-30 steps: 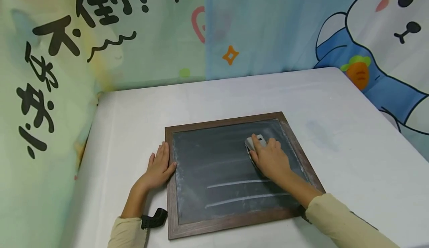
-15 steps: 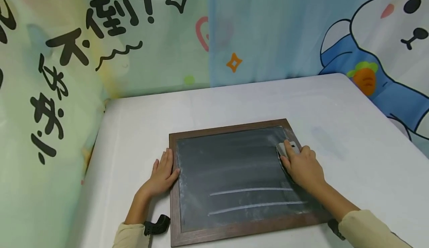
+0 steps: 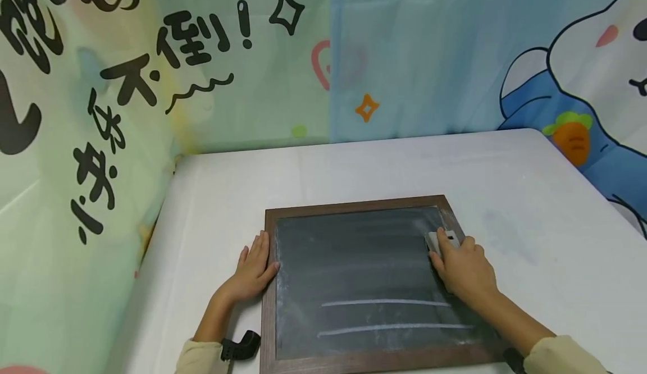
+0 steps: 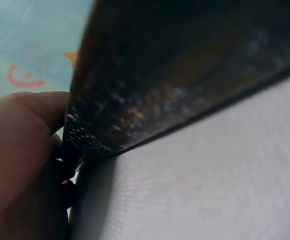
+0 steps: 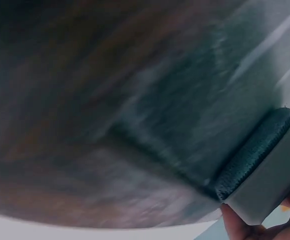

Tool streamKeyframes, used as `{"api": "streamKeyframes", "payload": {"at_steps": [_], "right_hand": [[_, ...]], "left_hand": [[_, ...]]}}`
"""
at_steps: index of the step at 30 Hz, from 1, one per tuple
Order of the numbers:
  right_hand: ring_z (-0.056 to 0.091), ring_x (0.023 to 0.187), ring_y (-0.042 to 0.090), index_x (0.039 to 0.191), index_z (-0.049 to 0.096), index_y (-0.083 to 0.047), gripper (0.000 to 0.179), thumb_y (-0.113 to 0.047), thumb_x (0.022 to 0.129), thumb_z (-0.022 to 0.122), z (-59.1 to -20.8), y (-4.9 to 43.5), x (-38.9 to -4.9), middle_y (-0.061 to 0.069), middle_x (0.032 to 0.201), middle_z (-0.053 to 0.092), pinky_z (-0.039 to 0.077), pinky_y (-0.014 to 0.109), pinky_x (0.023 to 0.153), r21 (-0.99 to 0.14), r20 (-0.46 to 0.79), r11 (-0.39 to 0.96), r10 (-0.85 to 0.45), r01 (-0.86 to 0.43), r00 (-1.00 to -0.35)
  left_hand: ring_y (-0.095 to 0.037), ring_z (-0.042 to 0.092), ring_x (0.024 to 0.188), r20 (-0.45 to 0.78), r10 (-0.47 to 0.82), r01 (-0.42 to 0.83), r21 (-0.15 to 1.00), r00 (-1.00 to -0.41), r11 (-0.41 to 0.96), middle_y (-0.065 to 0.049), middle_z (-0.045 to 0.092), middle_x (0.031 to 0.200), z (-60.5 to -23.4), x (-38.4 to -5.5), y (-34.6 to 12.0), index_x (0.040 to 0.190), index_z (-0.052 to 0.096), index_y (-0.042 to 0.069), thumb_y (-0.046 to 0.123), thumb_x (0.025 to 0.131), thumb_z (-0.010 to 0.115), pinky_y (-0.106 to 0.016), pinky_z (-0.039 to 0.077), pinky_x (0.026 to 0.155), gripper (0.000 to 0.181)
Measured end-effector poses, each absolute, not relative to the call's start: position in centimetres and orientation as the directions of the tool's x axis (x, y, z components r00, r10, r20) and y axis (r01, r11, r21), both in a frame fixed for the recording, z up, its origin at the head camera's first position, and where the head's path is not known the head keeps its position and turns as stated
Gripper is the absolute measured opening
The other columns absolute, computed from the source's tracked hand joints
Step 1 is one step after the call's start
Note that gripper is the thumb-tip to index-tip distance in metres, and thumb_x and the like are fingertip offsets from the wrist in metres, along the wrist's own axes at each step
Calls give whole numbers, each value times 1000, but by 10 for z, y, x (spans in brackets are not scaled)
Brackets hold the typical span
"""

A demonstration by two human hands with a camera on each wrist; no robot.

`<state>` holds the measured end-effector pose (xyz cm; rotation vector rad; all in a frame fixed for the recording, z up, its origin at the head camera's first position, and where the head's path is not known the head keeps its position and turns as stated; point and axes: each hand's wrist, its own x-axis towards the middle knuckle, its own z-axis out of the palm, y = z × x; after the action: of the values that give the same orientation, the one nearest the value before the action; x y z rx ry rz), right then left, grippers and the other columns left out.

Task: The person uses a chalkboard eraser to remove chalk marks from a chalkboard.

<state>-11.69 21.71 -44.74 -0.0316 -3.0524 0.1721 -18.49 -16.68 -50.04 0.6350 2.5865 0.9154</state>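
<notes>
A chalkboard (image 3: 354, 278) in a brown wooden frame lies flat on the white table. Two white chalk lines (image 3: 385, 302) run across its lower half; faint smears show above them. My right hand (image 3: 467, 270) grips a grey chalkboard eraser (image 3: 433, 243) near the board's upper right, with the index finger stretched along its top. In the right wrist view, the eraser's dark felt pad (image 5: 257, 152) faces the board. My left hand (image 3: 251, 273) rests with straight fingers along the left side of the frame, thumb on the wood. The left wrist view shows the thumb (image 4: 40, 107) against the frame's edge.
The white tabletop (image 3: 313, 180) extends beyond the board on the far and right sides. Printed curtains (image 3: 414, 54) hang along the back and left of the table. A black wrist strap (image 3: 241, 346) sits at the left sleeve.
My right hand has swept the eraser rightward across the upper board to the right frame, then slightly back left. My left hand stays on the frame. The head view has shifted.
</notes>
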Motion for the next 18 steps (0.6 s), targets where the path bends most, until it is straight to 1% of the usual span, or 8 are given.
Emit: {"api": "streamKeyframes", "payload": {"at_steps": [4, 8, 10, 12, 15, 18], "right_hand": [[46, 54, 31, 125, 51, 6, 53, -25, 84, 63, -449, 208, -118, 32, 75, 47, 36, 34, 37, -61, 135, 998, 14, 6, -991], [44, 49, 26, 122, 56, 3, 52, -28, 81, 67, -454, 192, -118, 26, 69, 48, 36, 31, 35, -6, 181, 1000, -25, -27, -983], [44, 49, 25, 121, 57, 2, 52, -28, 81, 68, -457, 182, -118, 25, 69, 49, 36, 28, 34, -9, 179, 999, -36, -38, -983], [45, 51, 25, 121, 57, 1, 51, -28, 81, 68, -457, 172, -118, 25, 71, 50, 36, 27, 34, -30, 170, 999, -38, -43, -985], [49, 55, 28, 120, 58, -1, 49, -28, 81, 68, -454, 156, -122, 27, 79, 53, 39, 29, 36, -43, 176, 998, -43, -52, -983], [52, 58, 29, 119, 59, -3, 47, -29, 81, 68, -451, 137, -127, 29, 85, 54, 42, 31, 37, -26, 182, 997, -66, -72, -981]], "left_hand": [[-38, -2, 140, -142, 512, 309, 653, -847, 692, -26, -3, 150, -500, -185, -166, 141, -4, -11, 23, 98, 37, -55, -3, 108, 69], [-39, -2, 139, -144, 507, 303, 654, -850, 693, -26, -3, 150, -501, -180, -169, 141, -2, -12, 23, 98, 38, -55, -3, 108, 69], [-39, -3, 139, -155, 507, 297, 653, -848, 696, -27, -3, 150, -501, -176, -170, 141, -2, -12, 23, 98, 37, -55, -4, 107, 68], [-40, -3, 139, -155, 513, 299, 658, -845, 691, -27, -4, 150, -501, -173, -170, 141, -2, -13, 23, 98, 37, -56, -4, 107, 68], [-41, -3, 139, -135, 516, 305, 671, -846, 676, -27, -3, 150, -501, -173, -167, 140, -1, -14, 23, 97, 38, -56, -4, 107, 68], [-41, -1, 139, -114, 510, 313, 670, -852, 673, -28, -1, 150, -499, -177, -163, 140, 0, -14, 23, 97, 38, -56, -4, 107, 68]]}}
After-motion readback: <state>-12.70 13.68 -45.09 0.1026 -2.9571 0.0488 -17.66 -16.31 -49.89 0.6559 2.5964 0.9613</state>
